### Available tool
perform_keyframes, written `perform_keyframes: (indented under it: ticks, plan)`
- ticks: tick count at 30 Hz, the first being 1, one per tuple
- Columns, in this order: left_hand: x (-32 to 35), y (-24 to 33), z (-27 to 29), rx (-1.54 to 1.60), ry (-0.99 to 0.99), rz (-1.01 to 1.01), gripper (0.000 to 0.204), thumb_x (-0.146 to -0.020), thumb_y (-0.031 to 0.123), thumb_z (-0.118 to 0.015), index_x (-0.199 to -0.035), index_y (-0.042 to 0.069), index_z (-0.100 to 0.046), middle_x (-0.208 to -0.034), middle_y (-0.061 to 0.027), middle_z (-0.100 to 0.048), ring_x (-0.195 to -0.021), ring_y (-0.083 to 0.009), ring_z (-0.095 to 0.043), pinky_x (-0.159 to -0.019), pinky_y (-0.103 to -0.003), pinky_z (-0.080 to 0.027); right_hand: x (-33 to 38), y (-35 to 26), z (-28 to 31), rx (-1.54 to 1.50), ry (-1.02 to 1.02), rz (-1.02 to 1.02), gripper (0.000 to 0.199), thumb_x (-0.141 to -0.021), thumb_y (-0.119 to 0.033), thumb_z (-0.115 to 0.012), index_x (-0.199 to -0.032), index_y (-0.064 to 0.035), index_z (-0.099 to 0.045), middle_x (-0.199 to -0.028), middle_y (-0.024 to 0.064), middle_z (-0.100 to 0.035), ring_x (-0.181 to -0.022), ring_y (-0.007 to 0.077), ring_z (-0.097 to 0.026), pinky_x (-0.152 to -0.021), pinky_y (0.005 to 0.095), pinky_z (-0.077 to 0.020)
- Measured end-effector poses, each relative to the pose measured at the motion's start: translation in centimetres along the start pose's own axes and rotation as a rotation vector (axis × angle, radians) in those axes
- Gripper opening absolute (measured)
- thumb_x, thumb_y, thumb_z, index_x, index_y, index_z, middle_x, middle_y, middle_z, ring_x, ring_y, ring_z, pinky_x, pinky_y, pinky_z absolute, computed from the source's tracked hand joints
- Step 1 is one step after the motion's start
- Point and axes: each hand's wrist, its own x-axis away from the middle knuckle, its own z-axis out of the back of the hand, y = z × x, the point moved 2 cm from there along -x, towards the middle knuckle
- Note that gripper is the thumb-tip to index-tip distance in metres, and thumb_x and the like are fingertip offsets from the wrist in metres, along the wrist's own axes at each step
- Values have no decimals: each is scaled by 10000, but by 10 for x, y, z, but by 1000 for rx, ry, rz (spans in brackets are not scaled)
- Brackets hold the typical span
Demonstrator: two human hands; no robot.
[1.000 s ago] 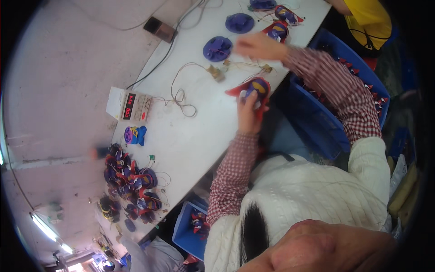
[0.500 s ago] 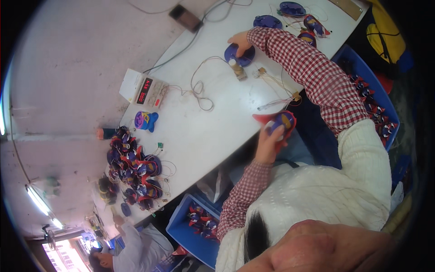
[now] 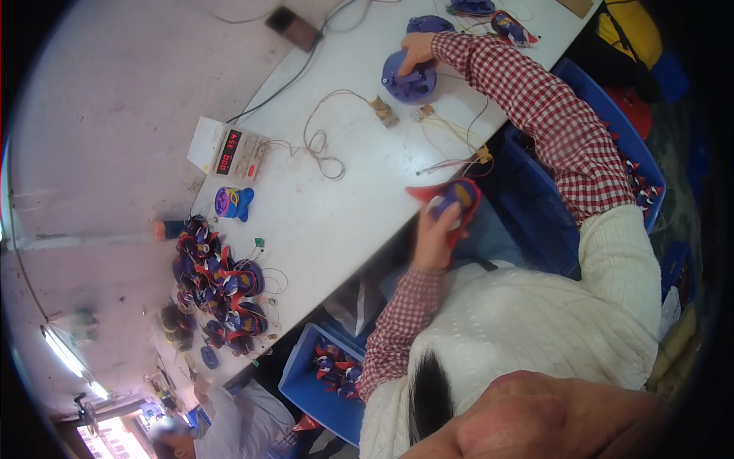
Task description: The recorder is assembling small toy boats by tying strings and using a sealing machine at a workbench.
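My left hand [image 3: 437, 233] is shut on a red and blue toy piece [image 3: 456, 197], held at the near edge of the white table [image 3: 344, 214]. My right hand [image 3: 417, 52] reaches far across the table and rests on top of a round blue disc part [image 3: 409, 83], fingers curled over it. Thin wires with small connectors [image 3: 451, 141] lie on the table between the two hands. Both sleeves are red-and-white check under a white knitted vest.
A white meter box with a red display [image 3: 229, 149] and a small blue-purple toy [image 3: 233, 203] sit mid-table. A pile of toys [image 3: 214, 283] lies further left. Blue bins [image 3: 325, 371] [image 3: 612, 164] flank me. More blue parts [image 3: 508, 24] lie far off. Another person [image 3: 222, 424] sits beyond.
My right hand has gone from the wires near the toy out to the blue disc and settled on it. My left hand has drawn the toy back toward the table's edge.
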Motion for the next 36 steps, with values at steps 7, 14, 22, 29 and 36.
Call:
perform_keyframes:
  ticks: [7,14,22,29,36]
  plan:
    - [79,75,59,-147,86,-180,578,-788,123,-668,-1292,15,-406,-1115,-186,-550,-877,-229,-618,-579,-212,-524,63,12,8,-39,162,123,333,-714,-167,-714,-960,11,-578,-871,118,-631,-693,213,-612,-607,280,-522]
    - [187,168,160,-593,527,-472,411,-796,99,-666,-1165,6,-512,-932,-134,-593,-665,-145,-567,-477,-171,-433,152,-42,-81,304,380,788,235,-756,-105,-616,-952,-33,-507,-874,117,-565,-724,246,-569,-685,300,-502]
    - [162,190,206,-814,622,-402,521,-764,214,-725,-1182,-27,-527,-948,-133,-617,-674,-148,-580,-474,-189,-416,137,-71,-182,720,571,718,186,-843,-78,-535,-1017,-37,-482,-1007,112,-495,-790,246,-586,-714,297,-519]
    - [87,212,235,-969,593,-179,648,-741,294,-753,-1262,-9,-514,-1007,-148,-615,-744,-177,-613,-523,-207,-455,134,-72,-199,662,439,603,375,-814,-196,-650,-1107,-23,-491,-1024,108,-480,-811,243,-570,-710,282,-499]
    - [35,245,262,-1275,297,-216,634,-747,326,-757,-1257,17,-544,-1082,-160,-597,-935,-231,-593,-745,-259,-513,133,-49,-154,315,608,844,486,-821,-253,-694,-1229,-81,-491,-1107,102,-481,-880,185,-546,-766,260,-483]
